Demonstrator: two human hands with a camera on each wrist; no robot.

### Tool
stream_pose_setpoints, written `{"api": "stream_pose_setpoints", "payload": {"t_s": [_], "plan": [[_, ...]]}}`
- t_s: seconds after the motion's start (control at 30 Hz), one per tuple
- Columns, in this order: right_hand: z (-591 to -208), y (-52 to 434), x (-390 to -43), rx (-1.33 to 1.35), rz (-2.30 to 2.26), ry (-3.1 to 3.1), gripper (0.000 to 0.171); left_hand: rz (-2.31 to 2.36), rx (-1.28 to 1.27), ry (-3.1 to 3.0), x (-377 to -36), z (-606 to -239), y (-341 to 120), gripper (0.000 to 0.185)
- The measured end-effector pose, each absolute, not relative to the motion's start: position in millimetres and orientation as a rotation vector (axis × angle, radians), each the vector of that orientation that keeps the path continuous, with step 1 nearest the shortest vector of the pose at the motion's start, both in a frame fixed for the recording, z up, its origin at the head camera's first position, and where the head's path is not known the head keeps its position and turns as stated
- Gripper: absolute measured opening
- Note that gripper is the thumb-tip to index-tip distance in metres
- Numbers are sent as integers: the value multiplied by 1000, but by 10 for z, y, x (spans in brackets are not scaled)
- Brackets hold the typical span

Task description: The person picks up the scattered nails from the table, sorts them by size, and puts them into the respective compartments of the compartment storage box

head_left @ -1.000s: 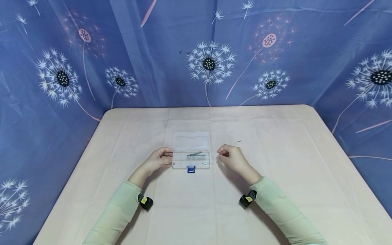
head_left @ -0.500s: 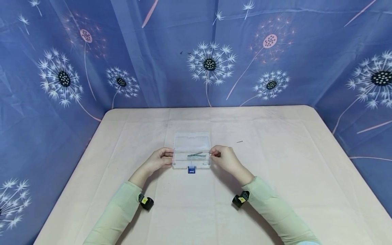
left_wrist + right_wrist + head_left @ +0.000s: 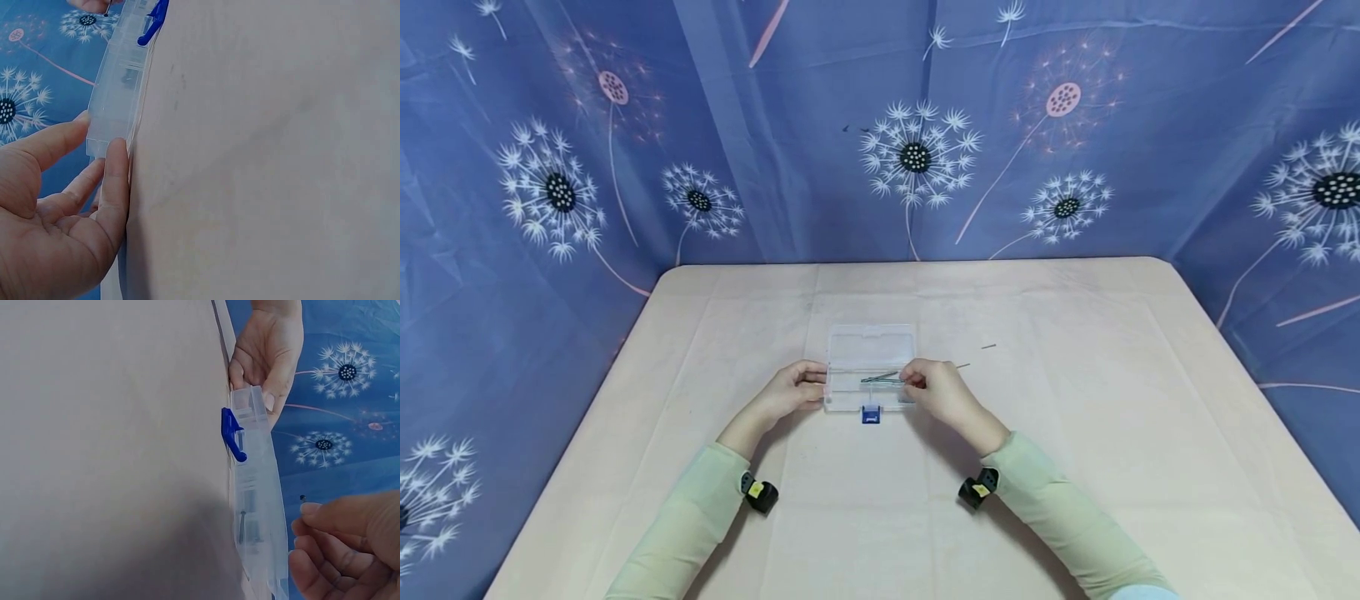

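A clear plastic storage box (image 3: 844, 402) with a blue latch (image 3: 870, 414) lies on the table, its lid (image 3: 871, 343) raised toward the back. Several thin nails (image 3: 880, 379) rest inside. My left hand (image 3: 781, 400) holds the box's left end, thumb on one side and fingers on the other, as the left wrist view shows. Over the right part of the box, my right hand (image 3: 946, 390) pinches a nail (image 3: 303, 499); its dark head shows above the thumb, the shaft is hidden by the fingers. Another nail (image 3: 242, 526) shows through the box wall.
A loose nail (image 3: 988, 346) lies on the pale tablecloth (image 3: 1075, 358) right of the box. A second thin nail (image 3: 963, 365) shows just behind my right hand. A blue dandelion-print curtain (image 3: 820, 167) hangs behind and beside the table.
My right hand has moved left, from beside the box to over its right part. The thin nail behind that hand has come into sight. My left hand has stayed at the box.
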State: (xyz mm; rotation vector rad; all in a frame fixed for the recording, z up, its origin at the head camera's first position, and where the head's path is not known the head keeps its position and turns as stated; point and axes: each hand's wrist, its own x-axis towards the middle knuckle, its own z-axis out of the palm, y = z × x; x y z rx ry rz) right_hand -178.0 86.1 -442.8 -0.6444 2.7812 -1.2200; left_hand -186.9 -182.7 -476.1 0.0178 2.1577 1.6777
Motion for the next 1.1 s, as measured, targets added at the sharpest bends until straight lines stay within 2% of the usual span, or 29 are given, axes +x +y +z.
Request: {"api": "stream_pose_setpoints", "payload": {"t_s": [0.37, 1.1], "plan": [[-4458, 856, -1803, -678, -1224, 2763, 10, 1679, 26, 2169, -1877, -4784, -1819, 44], [-4536, 1222, -2004, -632, -1267, 2906, 13, 1639, 21, 2190, -1869, -4779, -1825, 46]]}}
